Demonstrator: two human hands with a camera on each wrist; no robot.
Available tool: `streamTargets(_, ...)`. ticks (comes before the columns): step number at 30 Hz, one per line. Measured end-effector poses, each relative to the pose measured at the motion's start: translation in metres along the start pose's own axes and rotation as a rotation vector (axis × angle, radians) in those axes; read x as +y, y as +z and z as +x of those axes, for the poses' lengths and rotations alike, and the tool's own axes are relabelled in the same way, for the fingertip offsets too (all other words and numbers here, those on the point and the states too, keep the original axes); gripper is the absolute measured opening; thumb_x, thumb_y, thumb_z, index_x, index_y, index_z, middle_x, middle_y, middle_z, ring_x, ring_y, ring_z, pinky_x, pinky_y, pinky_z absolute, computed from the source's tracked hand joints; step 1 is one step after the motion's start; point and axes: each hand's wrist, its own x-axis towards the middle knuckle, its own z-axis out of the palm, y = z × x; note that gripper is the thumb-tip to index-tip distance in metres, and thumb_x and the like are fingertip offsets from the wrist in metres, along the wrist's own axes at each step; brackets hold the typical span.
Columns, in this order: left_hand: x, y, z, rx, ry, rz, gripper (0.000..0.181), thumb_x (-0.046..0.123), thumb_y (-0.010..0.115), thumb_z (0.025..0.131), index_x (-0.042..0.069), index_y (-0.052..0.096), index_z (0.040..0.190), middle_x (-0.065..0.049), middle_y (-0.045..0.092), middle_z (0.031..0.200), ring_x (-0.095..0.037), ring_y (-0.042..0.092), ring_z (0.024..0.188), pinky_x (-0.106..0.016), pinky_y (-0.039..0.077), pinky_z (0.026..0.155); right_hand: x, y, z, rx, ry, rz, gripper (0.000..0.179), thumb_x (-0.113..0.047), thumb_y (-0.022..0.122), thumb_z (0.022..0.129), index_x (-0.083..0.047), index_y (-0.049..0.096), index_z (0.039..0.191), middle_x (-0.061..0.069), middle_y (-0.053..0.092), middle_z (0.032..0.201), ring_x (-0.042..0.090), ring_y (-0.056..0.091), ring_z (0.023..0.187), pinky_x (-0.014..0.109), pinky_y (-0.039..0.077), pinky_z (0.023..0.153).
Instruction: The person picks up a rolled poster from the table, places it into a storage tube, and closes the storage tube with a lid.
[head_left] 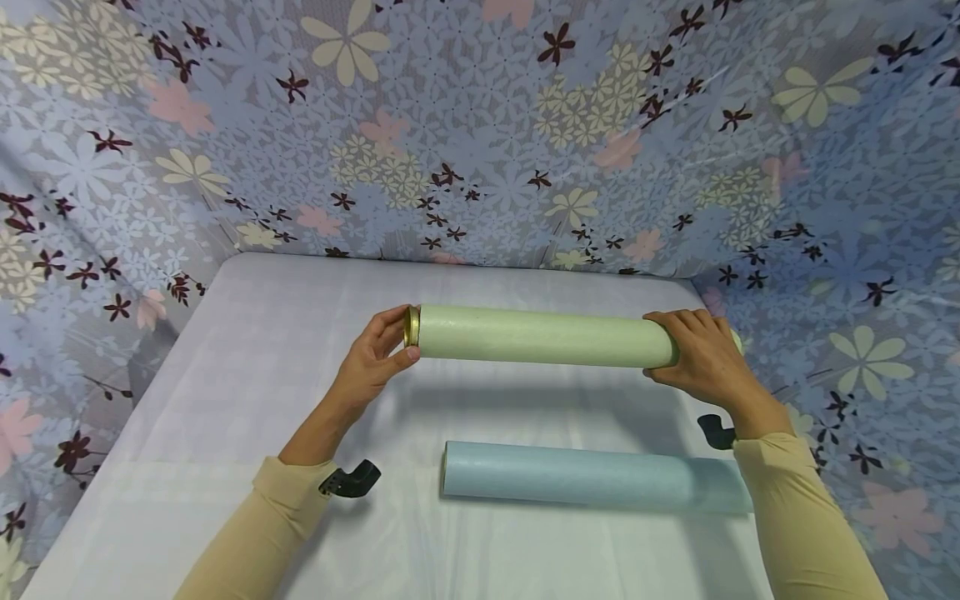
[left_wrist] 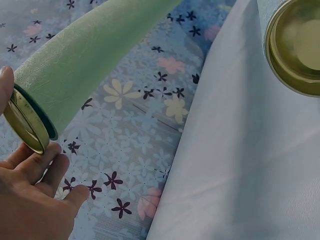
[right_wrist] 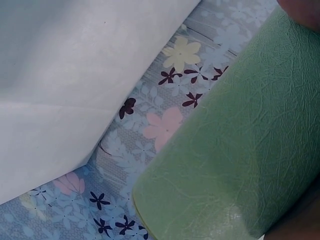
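Note:
A long pale green cardboard tube (head_left: 540, 336) is held level above the white table, its textured wrap showing close up in the right wrist view. My right hand (head_left: 705, 354) grips it near its right end, fingers over the top and thumb beneath. At the other end, my left hand (head_left: 367, 362) pinches a gold metal cap (head_left: 412, 327) between thumb and fingers. In the left wrist view the cap (left_wrist: 22, 122) sits at the tube's mouth, slightly tilted, with a dark green rim behind it. Part of the tube is hidden under my right palm.
A light blue tube (head_left: 585, 477) lies on the white table (head_left: 225, 400), nearer to me and parallel to the green one. Its left end shows gold inside. My right forearm passes over its right end. Flowered cloth (head_left: 465, 133) hangs behind and at both sides.

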Motion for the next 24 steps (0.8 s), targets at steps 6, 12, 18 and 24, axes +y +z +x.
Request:
streamTargets(6, 0.0025, 0.0027, -0.0012, -0.011, 0.008, -0.016, 0.063, 0.015, 0.063, 0.091, 0.014, 0.031, 0.144, -0.008, 0.035, 0.151, -0.025, 0.027, 0.144, -0.053, 0.029, 0.112, -0.0016, -0.0008, 0.0007, 0.010, -0.017, 0.011, 0.082, -0.026, 0.088, 0.059, -0.016, 0.049, 0.131, 0.017, 0.056, 0.120, 0.040, 0.046, 0.110, 0.057, 0.032, 0.088)
streamTargets(12, 0.0032, 0.0044, -0.0014, -0.024, 0.023, -0.028, 0.064, 0.018, 0.063, 0.090, 0.012, 0.030, 0.145, -0.009, 0.033, 0.152, -0.026, 0.028, 0.143, -0.054, 0.030, 0.111, -0.0017, -0.0009, 0.0015, 0.016, -0.031, 0.024, 0.081, -0.025, 0.088, 0.060, -0.016, 0.049, 0.131, 0.017, 0.056, 0.120, 0.040, 0.046, 0.111, 0.058, 0.031, 0.088)
streamTargets(18, 0.0028, 0.0057, -0.0018, -0.018, 0.010, -0.057, 0.067, 0.023, 0.067, 0.087, 0.011, 0.032, 0.144, -0.008, 0.032, 0.153, -0.025, 0.028, 0.143, -0.053, 0.030, 0.112, -0.0003, -0.0008, 0.0016, 0.019, -0.039, 0.021, 0.082, -0.024, 0.088, 0.059, -0.016, 0.049, 0.131, 0.017, 0.056, 0.119, 0.040, 0.045, 0.110, 0.058, 0.032, 0.088)
streamTargets(24, -0.0020, 0.0051, -0.0025, -0.033, 0.003, -0.075, 0.067, 0.027, 0.069, 0.084, 0.008, 0.036, 0.139, -0.006, 0.025, 0.157, -0.026, 0.026, 0.144, -0.053, 0.028, 0.112, -0.0001, -0.0007, 0.0017, 0.015, -0.045, 0.010, 0.081, -0.024, 0.088, 0.060, -0.016, 0.049, 0.131, 0.017, 0.056, 0.120, 0.040, 0.045, 0.110, 0.058, 0.032, 0.087)
